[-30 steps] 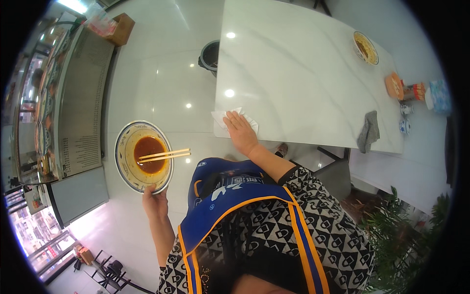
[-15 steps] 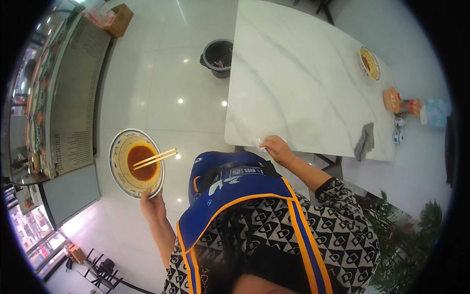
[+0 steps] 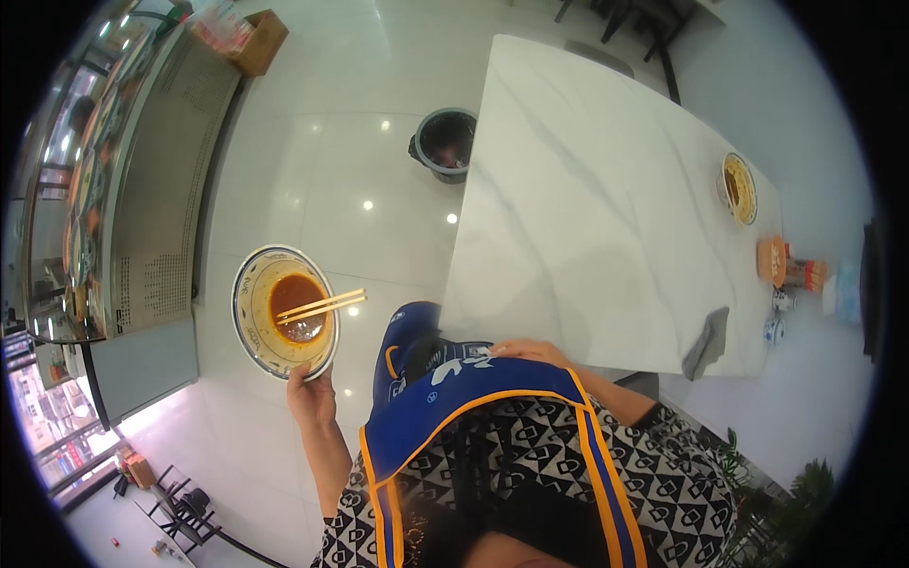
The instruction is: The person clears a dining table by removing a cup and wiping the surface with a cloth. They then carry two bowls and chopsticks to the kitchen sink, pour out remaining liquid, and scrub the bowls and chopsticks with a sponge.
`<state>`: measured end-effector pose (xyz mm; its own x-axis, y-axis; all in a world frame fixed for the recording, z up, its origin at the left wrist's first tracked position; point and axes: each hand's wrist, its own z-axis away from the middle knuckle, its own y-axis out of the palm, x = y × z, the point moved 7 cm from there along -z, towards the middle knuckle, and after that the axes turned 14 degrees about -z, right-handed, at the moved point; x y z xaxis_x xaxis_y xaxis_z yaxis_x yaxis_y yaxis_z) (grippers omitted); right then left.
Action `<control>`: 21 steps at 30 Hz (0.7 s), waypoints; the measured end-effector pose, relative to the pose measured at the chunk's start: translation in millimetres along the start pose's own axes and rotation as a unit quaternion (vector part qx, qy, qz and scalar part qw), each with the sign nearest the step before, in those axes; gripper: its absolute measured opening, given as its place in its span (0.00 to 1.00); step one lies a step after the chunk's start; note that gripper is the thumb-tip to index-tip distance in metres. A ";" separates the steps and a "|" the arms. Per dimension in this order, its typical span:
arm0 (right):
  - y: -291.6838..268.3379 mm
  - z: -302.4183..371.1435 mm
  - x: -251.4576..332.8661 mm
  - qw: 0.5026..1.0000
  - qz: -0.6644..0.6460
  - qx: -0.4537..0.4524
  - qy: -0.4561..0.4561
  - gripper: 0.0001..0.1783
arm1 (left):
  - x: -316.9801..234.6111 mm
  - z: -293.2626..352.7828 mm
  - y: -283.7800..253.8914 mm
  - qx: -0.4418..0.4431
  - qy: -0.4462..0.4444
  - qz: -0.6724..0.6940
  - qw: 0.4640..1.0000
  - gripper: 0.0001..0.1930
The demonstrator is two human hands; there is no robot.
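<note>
Out to the left over the floor, my left hand (image 3: 311, 398) grips the near rim of a patterned bowl (image 3: 248, 317). Reddish-brown broth (image 3: 295, 292) lies in its bottom, and a pair of light chopsticks (image 3: 331, 303) rests inside, their ends jutting past the right rim. My right hand (image 3: 532, 351) is in front of my body, by the near edge of the white marbled table (image 3: 587, 208). The blue apron (image 3: 473, 379) with orange trim covers part of it. Its fingertips are too blurred and hidden to show whether they hold anything.
A black-lined bin (image 3: 426, 156) stands against the table's left side. On the table are a grey cloth (image 3: 706, 343), another bowl with food remains (image 3: 727, 189), an orange container (image 3: 772, 260) and small jars (image 3: 775, 331). A metal counter (image 3: 166, 208) runs along the left.
My right hand has drawn back from the table edge toward my apron, and the crumpled white tissue it pinched no longer shows. My left hand still holds the bowl. The view has shifted.
</note>
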<state>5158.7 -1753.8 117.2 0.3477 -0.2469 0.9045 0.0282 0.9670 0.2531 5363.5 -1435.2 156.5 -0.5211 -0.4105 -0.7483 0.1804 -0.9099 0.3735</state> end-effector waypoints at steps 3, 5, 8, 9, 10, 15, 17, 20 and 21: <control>-7.1 17.6 0.7 0.995 0.068 -0.002 -0.068 0.16 | 0.5 -10.2 5.0 -0.010 -0.013 -0.006 1.000 0.16; -13.5 20.8 -15.3 0.997 0.053 -0.054 0.007 0.13 | -0.5 -19.2 9.0 0.010 -0.031 -0.001 0.999 0.15; -5.5 6.6 -10.8 0.992 0.110 -0.053 -0.021 0.11 | -8.3 -39.0 10.4 0.002 -0.040 -0.029 0.999 0.22; -1.5 -4.5 -1.3 0.983 0.169 -0.050 -0.045 0.10 | -11.6 -46.7 13.0 0.014 -0.045 -0.047 0.998 0.22; 0.1 -17.1 5.7 0.968 0.244 -0.047 -0.029 0.10 | -14.5 -52.7 14.8 0.019 -0.047 -0.059 0.997 0.22; -55.7 -107.1 120.5 0.929 0.133 -0.305 -0.158 0.12 | -34.9 -88.4 27.0 0.037 -0.062 -0.084 0.994 0.24; -77.1 -144.8 159.9 0.910 0.053 -0.373 -0.172 0.17 | -43.7 -100.4 32.4 0.054 -0.061 -0.108 0.991 0.25; -69.4 -203.6 210.4 0.875 0.078 -0.362 -0.311 0.20 | -55.4 -116.0 37.7 0.073 -0.057 -0.116 0.989 0.27; -73.7 -221.0 218.8 0.853 0.110 -0.390 -0.330 0.18 | -58.5 -120.4 37.1 0.072 -0.063 -0.115 0.989 0.28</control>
<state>5439.8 -1865.2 220.6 -0.1711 0.2132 0.9619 0.7338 0.6791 -0.0200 5501.2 -1452.1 148.1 -0.6366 -0.1754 -0.7510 -0.0711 -0.9563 0.2837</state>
